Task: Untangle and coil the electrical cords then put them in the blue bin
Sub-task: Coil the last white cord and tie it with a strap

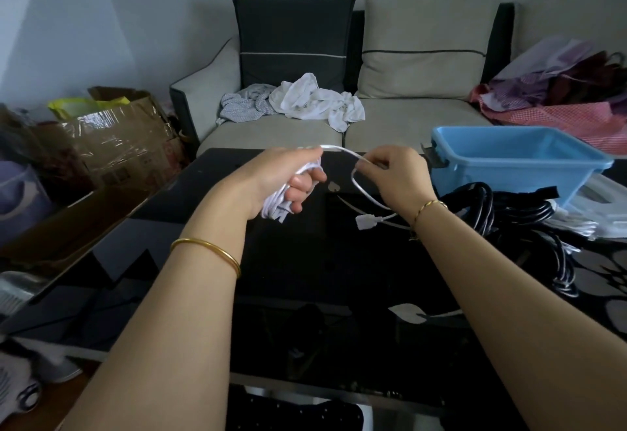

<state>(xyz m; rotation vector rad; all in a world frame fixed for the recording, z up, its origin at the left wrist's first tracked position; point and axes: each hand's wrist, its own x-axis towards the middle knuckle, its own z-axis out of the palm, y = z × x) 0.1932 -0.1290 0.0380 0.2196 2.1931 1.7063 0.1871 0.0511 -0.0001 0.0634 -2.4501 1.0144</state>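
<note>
The white cord [339, 149] is thin & smooth. Most of it is bunched in loops inside the left hand [285, 179], which is closed tight round the bundle. One free bit arcs up from that fist, over to the right hand [395, 178]. The right hand pinches it w/ thumb & fingertips, other fingers curled in. From there the cord curves down in a loop & ends in a small white plug [365, 221], hanging just above the black table [305, 278], near the right wrist.

The black cords [509, 213] lie in a thick shiny pile on the table, right of the right hand, just in front of the blue bin [515, 159]. The bin sits at the far right of the table, open at the top; nothing shows in the part of its inside that can be seen.

More white cord stuff [576, 227] lies beside the black pile, but it's blurry & partly hidden, can't tell what it is. The right arm covers part of the black pile. How many loops are in the left fist is hard to tell, fingers hide them.

Behind the table: a sofa [407, 118] w/ crumpled cloths [305, 98].
</note>
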